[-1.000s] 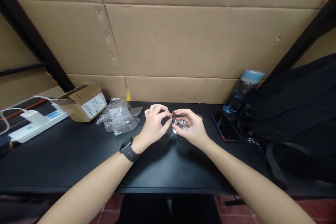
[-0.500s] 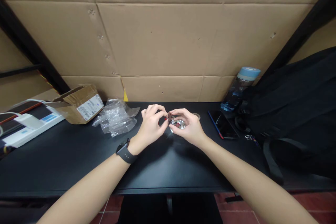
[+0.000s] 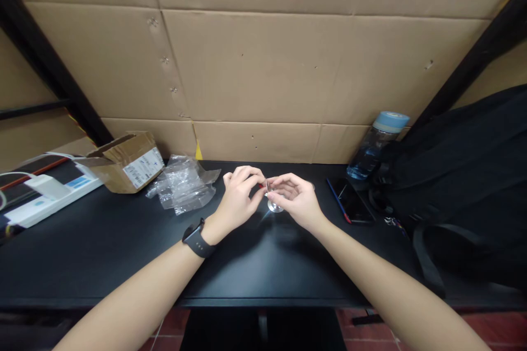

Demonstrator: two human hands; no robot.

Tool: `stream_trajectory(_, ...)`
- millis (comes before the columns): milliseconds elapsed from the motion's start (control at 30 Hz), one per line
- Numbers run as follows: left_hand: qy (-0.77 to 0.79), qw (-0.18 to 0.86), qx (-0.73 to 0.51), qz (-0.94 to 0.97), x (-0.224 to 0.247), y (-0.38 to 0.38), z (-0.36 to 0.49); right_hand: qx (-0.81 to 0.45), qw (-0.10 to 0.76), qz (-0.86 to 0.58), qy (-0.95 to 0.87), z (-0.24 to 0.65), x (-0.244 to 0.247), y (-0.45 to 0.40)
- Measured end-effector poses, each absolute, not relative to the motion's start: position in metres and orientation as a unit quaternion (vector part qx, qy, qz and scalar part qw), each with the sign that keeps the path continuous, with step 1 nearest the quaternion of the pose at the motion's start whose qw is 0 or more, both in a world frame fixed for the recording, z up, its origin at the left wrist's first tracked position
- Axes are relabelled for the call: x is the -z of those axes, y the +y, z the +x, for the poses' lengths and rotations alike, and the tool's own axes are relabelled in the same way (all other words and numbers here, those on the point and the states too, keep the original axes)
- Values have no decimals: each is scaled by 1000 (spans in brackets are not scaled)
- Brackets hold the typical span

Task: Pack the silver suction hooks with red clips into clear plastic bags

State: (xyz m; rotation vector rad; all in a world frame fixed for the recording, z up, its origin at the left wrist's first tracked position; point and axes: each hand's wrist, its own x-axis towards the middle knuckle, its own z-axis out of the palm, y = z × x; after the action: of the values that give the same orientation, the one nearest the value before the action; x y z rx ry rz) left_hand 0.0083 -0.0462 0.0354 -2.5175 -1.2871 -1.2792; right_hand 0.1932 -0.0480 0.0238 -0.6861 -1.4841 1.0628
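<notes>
Near the middle of the black table [image 3: 230, 269], my left hand [image 3: 242, 192] and my right hand [image 3: 297, 197] meet fingertip to fingertip. Between them is a small thin disc [image 3: 266, 184], seen nearly edge-on, with a bit of red beside my left fingertips. Thumb and forefinger of each hand pinch at it. A shiny silver round piece [image 3: 275, 206] shows just below my right fingers. My right hand hides part of what lies behind it. A dark watch is on my left wrist.
To the left are crumpled clear plastic bags [image 3: 183, 184], an open cardboard box [image 3: 134, 164] and a white power strip [image 3: 53, 197]. On the right stand a blue-capped bottle [image 3: 376, 142], a phone [image 3: 352, 200] and a black bag [image 3: 465, 186]. Cardboard [image 3: 255, 77] backs the table.
The disc between my fingertips has turned more edge-on. My right hand has shifted slightly and now covers more of the silver pieces. The view has tilted slightly.
</notes>
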Motion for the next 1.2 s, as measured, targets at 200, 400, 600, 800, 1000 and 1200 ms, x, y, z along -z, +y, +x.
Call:
stream_trajectory(200, -426, -64, 407, -806, -36, -44, 8, -441, 569, -297, -627, 194, -25, -47)
stream_trajectory(400, -388, -235, 478, -752, -34, -38, 4, -434, 579, -303, -620, 194, -24, -48)
stream_trajectory(600, -380, -271, 505, -726, -32, -36, 5, -439, 588, -296, -612, 193, -23, -48)
stream_trajectory(800, -388, -293, 493, -722, -31, -34, 4, -440, 591, -287, -612, 193, -23, -49)
stream_trajectory(1000, -400, -225, 488, -742, -32, -36, 5, -445, 594, -279, -609, 193, -22, -49)
stream_trajectory(1200, -427, -195, 492, -734, -27, -37, 11, -428, 593, -289, -617, 193, -19, -49)
